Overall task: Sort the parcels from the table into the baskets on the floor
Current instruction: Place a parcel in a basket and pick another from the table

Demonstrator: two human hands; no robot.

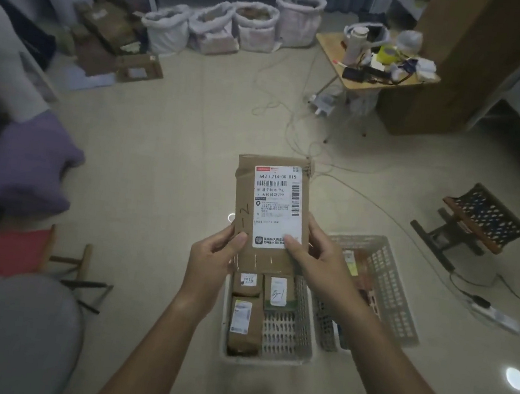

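While both hands hold it up, the brown parcel [268, 211] sits right in the middle of the view, with its white label [278, 207] facing the person. The left hand [212, 256] grips the bottom left edge, thumb on the front. The right hand [316, 259] grips the bottom right edge, thumb pressed on the label. Both hands are closed around this 1 parcel. "2" looks to be written in pen on the brown card beside the label.

Down at 6 o'clock from the parcel, 2 baskets stand side by side on the floor. The left basket [297, 335] already has 3 small parcels [245, 322] in it, lying along its left side and far end, and 1 of them looks marked with a "1". The right basket [394, 288] at about 4 o'clock has some things in it too, but the right arm hides most of them, so I cannot count them.

So part of the job looks done. This parcel is not yet in a basket. I think the person is reading it to choose a basket. I cannot see the table with the parcels to sort, so I cannot tell how many are left.
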